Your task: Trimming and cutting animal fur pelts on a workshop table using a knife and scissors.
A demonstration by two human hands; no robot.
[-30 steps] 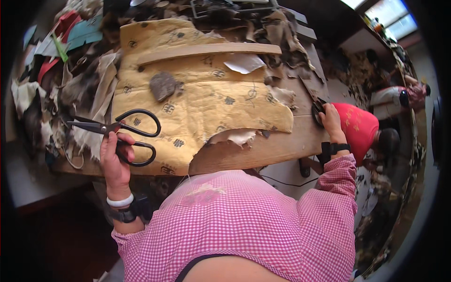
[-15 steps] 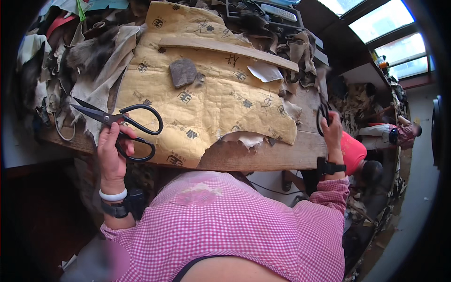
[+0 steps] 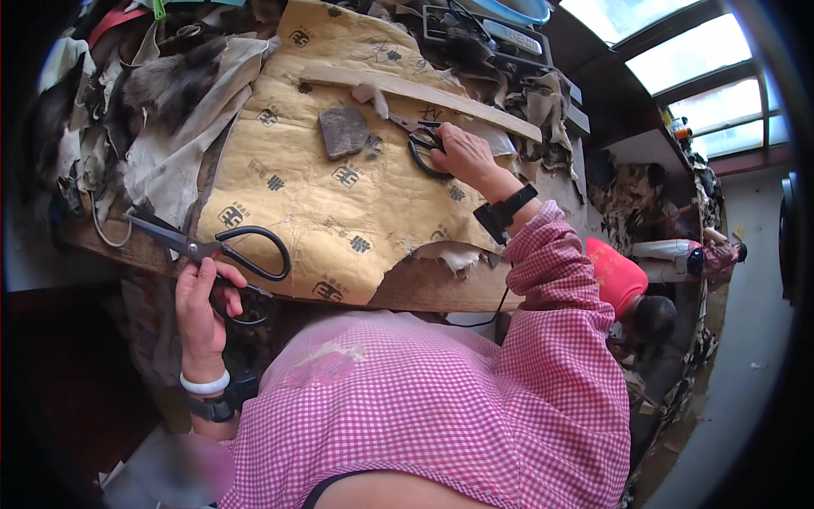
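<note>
My left hand [image 3: 202,318] is closed around the lower handle of black-handled scissors [image 3: 193,248], whose dark blades point to the upper left beyond the table edge. Over the yellow printed paper [image 3: 314,195], my right hand [image 3: 471,159] grips a second pair of scissors [image 3: 414,129], blades toward the upper left. At their tip is a small pale pinkish piece [image 3: 370,97]; I cannot tell whether the blades hold it or it lies on the paper. Just left of these scissors rests a grey stone block [image 3: 343,131]. A flat wooden strip [image 3: 475,103] lies behind them.
Fur and hide pieces [image 3: 182,110] heap up at the left. More scraps [image 3: 551,106] lie at the right back, near a dark device with a display [image 3: 513,38] and a blue basin [image 3: 517,10]. A person in red [image 3: 612,276] is beyond the table's right side; another person [image 3: 716,256] is farther off.
My right hand has swung left from the table's right side to over the paper, carrying its scissors. The pale piece now shows by their tip. My left hand and scissors have shifted slightly down.
</note>
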